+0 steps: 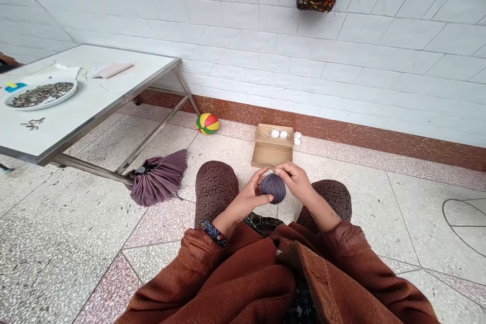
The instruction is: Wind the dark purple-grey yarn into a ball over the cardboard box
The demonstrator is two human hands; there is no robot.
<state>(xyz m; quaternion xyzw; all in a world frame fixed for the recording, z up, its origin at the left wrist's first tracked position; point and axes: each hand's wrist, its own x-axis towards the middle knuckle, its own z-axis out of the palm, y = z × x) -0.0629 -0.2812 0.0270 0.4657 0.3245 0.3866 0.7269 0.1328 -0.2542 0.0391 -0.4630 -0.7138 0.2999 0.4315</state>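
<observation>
Slate-purple yarn, wrapped close into a round ball (274, 190), sits between the two hands, above the gap between the person's knees. Cupped partway open to fit its curve, the left hand (248, 195) has the thumb across the near side and the fingers on the far-left side, bearing the ball by itself as far as can be seen. At the far edge, the right hand (296, 180) has its thumb and forefinger closed in a fine grip, seemingly on a yarn strand (274, 172), though the contact is too small to be sure. As for progress, the ball looks well formed, its wraps lying neatly with no slack loops visible; the strand at its top appears to be the one part not tucked in, and whether more yarn hangs loose cannot be told. Just beyond the hands, an open cardboard box (272, 153) rests on the floor, its near half showing bare card. Small white balls (275, 133) with trailing threads lie in its far half, and more white pieces (298, 137) sit just outside, to the right. Farther left are a striped toy ball (207, 123), a folded purple umbrella (158, 178) and a worktop (89, 111) carrying a plate (41, 107) of seeds (43, 94).
</observation>
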